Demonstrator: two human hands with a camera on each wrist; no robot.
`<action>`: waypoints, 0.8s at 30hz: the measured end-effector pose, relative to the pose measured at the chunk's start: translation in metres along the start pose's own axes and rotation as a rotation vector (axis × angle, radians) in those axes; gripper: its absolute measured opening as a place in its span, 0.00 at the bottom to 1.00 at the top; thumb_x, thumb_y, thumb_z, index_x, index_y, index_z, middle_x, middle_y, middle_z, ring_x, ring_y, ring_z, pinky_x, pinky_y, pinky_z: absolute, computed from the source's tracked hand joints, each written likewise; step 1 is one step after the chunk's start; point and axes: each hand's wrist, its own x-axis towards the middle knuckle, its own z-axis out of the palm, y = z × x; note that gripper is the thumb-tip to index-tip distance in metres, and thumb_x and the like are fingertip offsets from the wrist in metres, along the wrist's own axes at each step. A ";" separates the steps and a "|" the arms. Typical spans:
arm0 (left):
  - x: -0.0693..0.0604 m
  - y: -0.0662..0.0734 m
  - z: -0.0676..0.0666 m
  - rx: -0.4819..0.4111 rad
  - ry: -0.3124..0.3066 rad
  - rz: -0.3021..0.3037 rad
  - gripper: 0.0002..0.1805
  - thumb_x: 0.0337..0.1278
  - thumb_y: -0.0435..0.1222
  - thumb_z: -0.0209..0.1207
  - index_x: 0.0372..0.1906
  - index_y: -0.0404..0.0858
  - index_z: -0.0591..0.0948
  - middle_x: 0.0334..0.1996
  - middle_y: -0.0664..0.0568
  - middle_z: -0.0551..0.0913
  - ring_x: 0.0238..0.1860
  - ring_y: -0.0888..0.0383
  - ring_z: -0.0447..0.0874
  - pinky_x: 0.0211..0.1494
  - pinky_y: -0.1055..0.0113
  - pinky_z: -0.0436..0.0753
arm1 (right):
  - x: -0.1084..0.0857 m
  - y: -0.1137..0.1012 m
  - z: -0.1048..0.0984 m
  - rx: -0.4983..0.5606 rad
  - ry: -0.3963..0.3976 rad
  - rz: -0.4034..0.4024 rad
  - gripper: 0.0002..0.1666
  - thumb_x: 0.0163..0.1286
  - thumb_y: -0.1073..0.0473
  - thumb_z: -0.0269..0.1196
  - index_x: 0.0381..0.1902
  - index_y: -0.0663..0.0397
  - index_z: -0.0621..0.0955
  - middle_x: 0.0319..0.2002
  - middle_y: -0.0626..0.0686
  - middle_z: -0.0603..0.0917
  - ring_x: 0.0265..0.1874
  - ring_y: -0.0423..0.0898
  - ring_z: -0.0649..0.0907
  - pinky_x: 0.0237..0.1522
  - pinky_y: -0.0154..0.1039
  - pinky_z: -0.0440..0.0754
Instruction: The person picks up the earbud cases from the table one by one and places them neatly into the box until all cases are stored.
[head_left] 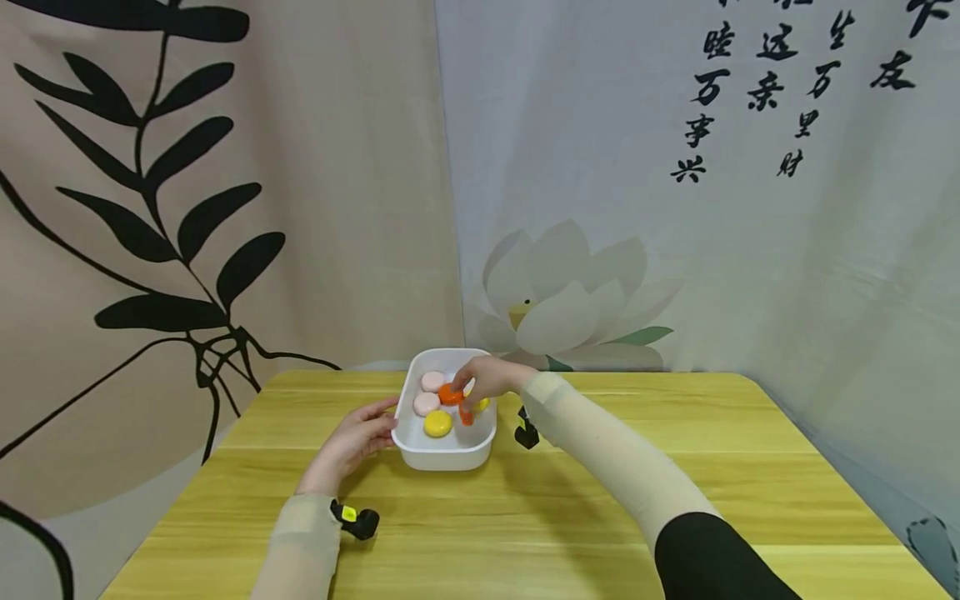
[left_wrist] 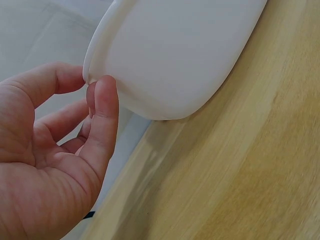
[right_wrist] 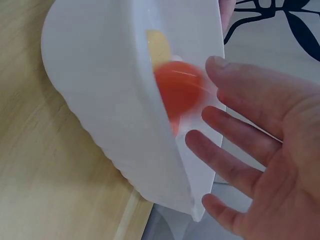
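A white plastic box [head_left: 446, 460] stands on the table with several round, smooth disc-like pieces inside. My left hand [head_left: 360, 437] is at its left side; in the left wrist view the thumb and finger pinch the rim [left_wrist: 95, 55]. Over the box's right half is my right hand [head_left: 491, 377]. In the right wrist view its fingers are spread, apart from a blurred orange disc [right_wrist: 179, 89]. Pale pink discs [head_left: 427, 404], another orange disc [head_left: 450, 394] and a yellow disc [head_left: 438, 423] lie in the box. My right hand partly covers a second yellow disc [head_left: 482, 404].
The box stands near the back edge of the wooden table [head_left: 600, 517]. A printed cloth backdrop [head_left: 360, 208] with leaves, a lotus and writing hangs behind. Small black cameras [head_left: 360, 523] are strapped to both wrists.
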 end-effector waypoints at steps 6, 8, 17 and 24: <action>0.000 0.000 0.000 0.005 0.001 -0.002 0.28 0.66 0.27 0.53 0.70 0.29 0.64 0.47 0.32 0.73 0.35 0.52 0.80 0.41 0.67 0.83 | 0.001 0.003 0.004 0.050 0.000 0.021 0.24 0.60 0.62 0.70 0.55 0.58 0.82 0.55 0.55 0.81 0.58 0.55 0.76 0.58 0.41 0.75; 0.000 0.001 -0.001 0.009 0.002 -0.004 0.29 0.66 0.27 0.53 0.70 0.30 0.64 0.47 0.32 0.73 0.36 0.52 0.80 0.41 0.67 0.83 | 0.000 0.004 0.004 0.055 0.001 0.009 0.24 0.60 0.63 0.70 0.55 0.59 0.82 0.54 0.56 0.82 0.58 0.55 0.76 0.58 0.40 0.74; 0.000 0.003 -0.002 0.003 0.005 -0.012 0.30 0.65 0.28 0.54 0.71 0.31 0.63 0.48 0.34 0.73 0.37 0.53 0.80 0.44 0.65 0.83 | -0.005 0.012 0.000 0.020 0.007 -0.004 0.21 0.61 0.58 0.70 0.53 0.55 0.83 0.52 0.52 0.83 0.53 0.46 0.78 0.59 0.41 0.73; 0.000 0.002 0.000 0.002 0.007 -0.012 0.29 0.66 0.28 0.54 0.71 0.31 0.63 0.48 0.33 0.73 0.36 0.54 0.80 0.44 0.64 0.83 | -0.011 0.014 -0.003 0.012 0.021 0.019 0.23 0.61 0.58 0.70 0.55 0.56 0.83 0.54 0.53 0.82 0.55 0.49 0.77 0.60 0.44 0.72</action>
